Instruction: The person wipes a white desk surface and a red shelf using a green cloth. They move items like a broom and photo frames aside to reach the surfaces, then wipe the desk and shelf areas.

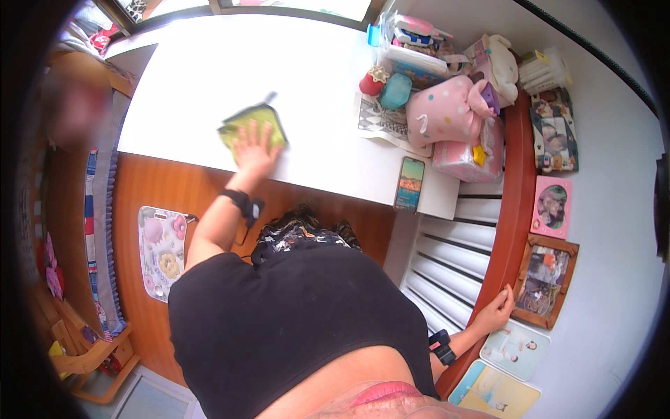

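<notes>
My left hand (255, 147) lies with its fingers spread over a yellow-green cleaning cloth (275, 119) with a dark border, holding it down on the white tabletop (183, 89). Cloth and hand are slightly blurred. A black strap circles my left wrist. Far to the right, my right hand (497, 310) rests at the red-brown wooden ledge (500, 251), beside a brown wooden photo frame (547, 280). Its fingers are partly bent, and whether they pinch anything is unclear. A smartphone (410, 184) with a lit screen lies near the table's front edge.
A pink dotted pouch (442, 112), a pink wrapped package (463, 162), a teal container (396, 91) and a clear bin (419, 60) crowd the table's right end. White radiator bars (450, 272) run below the ledge. A cartoon-printed seat (163, 251) stands left of me.
</notes>
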`<state>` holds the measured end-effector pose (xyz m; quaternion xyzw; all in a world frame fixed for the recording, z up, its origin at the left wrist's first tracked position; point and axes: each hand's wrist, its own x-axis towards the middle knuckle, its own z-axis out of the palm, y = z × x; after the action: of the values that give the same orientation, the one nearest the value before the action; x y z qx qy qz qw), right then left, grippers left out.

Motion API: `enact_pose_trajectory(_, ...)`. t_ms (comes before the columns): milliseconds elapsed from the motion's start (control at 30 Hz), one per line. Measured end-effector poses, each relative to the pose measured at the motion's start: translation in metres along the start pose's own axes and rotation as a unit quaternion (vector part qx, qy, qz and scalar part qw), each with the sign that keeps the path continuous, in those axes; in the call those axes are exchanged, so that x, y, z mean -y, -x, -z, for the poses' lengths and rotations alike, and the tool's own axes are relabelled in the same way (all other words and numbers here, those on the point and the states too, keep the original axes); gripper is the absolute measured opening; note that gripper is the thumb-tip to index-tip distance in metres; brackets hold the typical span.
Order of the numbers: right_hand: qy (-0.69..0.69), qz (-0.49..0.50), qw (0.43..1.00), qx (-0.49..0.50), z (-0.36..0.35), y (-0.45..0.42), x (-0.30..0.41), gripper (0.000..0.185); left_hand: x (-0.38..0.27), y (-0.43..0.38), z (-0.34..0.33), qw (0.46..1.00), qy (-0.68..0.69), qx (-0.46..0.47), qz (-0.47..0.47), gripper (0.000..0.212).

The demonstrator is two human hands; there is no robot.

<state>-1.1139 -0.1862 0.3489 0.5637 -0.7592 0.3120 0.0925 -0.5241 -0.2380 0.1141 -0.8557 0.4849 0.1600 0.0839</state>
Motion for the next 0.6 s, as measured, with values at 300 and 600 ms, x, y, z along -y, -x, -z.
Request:
enact_pose_trajectory(300, 0.024, -0.033, 0.999, -0.023, -0.004, 0.0, -0.003, 0.033, -0.062, -0.056, 0.002, 0.958, 0.047, -0.092, -0.266, 0.069)
enact_pose_trajectory(600, 0.064, -0.077, 0.993, -0.062, -0.012, -0.005, -0.004, 0.033, -0.115, -0.201, 0.054, 0.968, 0.052, -0.111, -0.22, 0.068)
